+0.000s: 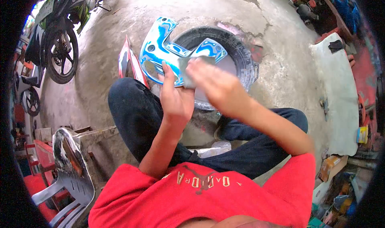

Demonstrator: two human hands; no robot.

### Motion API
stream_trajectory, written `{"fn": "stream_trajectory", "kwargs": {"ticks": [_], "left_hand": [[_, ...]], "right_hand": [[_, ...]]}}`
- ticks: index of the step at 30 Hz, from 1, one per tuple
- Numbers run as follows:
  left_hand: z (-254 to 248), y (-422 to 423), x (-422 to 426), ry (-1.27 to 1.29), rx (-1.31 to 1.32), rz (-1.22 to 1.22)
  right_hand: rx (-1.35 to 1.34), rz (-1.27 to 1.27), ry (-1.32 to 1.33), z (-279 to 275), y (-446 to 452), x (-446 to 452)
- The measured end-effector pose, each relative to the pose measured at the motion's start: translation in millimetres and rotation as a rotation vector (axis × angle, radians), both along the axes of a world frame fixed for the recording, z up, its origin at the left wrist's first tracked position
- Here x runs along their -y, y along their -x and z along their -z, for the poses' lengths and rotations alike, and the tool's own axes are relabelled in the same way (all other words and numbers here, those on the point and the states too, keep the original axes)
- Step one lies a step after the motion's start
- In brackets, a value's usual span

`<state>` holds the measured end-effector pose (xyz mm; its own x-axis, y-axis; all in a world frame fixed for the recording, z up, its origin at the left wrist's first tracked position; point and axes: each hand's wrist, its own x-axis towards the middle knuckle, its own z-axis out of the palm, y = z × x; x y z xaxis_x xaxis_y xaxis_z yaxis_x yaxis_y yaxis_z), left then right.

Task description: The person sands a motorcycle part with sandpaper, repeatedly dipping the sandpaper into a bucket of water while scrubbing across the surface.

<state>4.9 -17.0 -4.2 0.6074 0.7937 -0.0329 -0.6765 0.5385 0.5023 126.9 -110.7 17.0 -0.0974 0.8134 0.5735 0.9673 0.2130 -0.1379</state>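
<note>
A blue and white glossy motorcycle fairing panel (160, 43) is held out in front of me above a round black tub (245, 57). My left hand (176, 97) grips its near edge from below, thumb up along the panel. My right hand (220, 85), slightly blurred, presses a grey sheet that looks like sandpaper (183, 69) flat against the panel's surface. Greyish water (230, 71) shows in the tub. Beside my left knee, a red and white panel (132, 63) stands on the floor.
Motorcycles (60, 43) are parked on the concrete floor at the upper left. A grey plastic chair (76, 176) stands at the lower left. Along the right side are a large pale panel (337, 95), a cardboard box (333, 167) and clutter.
</note>
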Motion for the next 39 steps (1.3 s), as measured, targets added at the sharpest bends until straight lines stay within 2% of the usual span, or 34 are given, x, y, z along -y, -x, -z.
{"fn": "stream_trajectory", "kwargs": {"ticks": [2,5,8,10,11,12,14,16,18,19,20,22,23,24,28,30,32,33,34,36,39], "left_hand": [[-5,0,1,0.038,0.02,-0.001],[-13,0,4,0.044,0.018,-0.003],[-5,-2,0,0.041,0.017,0.015],[11,6,-7,0.042,-0.033,0.044],[17,8,-11,0.023,0.03,0.105],[9,8,-6,0.043,-0.001,0.064],[-16,-1,7,0.084,-0.046,-0.021],[-14,-1,7,0.059,0.004,0.014],[-4,-2,2,0.03,0.06,0.036],[6,0,-7,0.127,0.043,0.049],[13,1,-7,0.111,0.031,0.035],[-7,-2,1,0.083,0.01,0.003],[-12,-2,6,0.093,-0.01,-0.004],[-12,-1,7,0.086,-0.012,-0.006],[5,-3,-4,0.048,0.01,0.003],[3,-3,-7,0.066,0.006,0.004],[-8,-4,0,0.051,-0.024,-0.031],[-10,-3,1,0.04,-0.02,-0.021],[-11,-1,1,0.028,-0.019,-0.008],[-10,4,-1,-0.001,-0.053,-0.025],[-15,3,-1,-0.1,-0.078,-0.057]], "right_hand": [[0.009,-0.089,-0.017,-7,-4,-1],[-0.019,0.232,0.023,0,-53,-16],[-0.013,0.078,-0.022,10,-25,-10],[0.04,-0.075,-0.013,-5,10,0],[0.034,-0.064,-0.036,-3,2,-3],[0.028,-0.053,-0.054,-1,-15,-8],[-0.064,0.184,0.022,4,-52,-19],[-0.076,0.188,0.052,2,-51,-18],[-0.008,0.007,-0.045,0,-16,-11],[0.064,-0.052,-0.036,-3,-2,-7],[0.048,-0.023,-0.036,-1,-7,-9],[0.019,0.032,-0.029,2,-33,-16],[-0.052,0.163,0.045,4,-50,-20],[0.027,0.273,0.074,14,-61,-21],[0.056,-0.051,-0.003,3,7,-3],[0.014,-0.034,-0.028,10,-17,-10],[-0.112,0.187,0.03,14,-63,-19],[-0.189,0.297,0.171,21,-91,-22],[-0.269,0.407,0.313,31,-120,-23],[-0.369,0.5,0.274,63,-171,-21],[-0.666,0.603,0.287,114,-224,-15]]}}
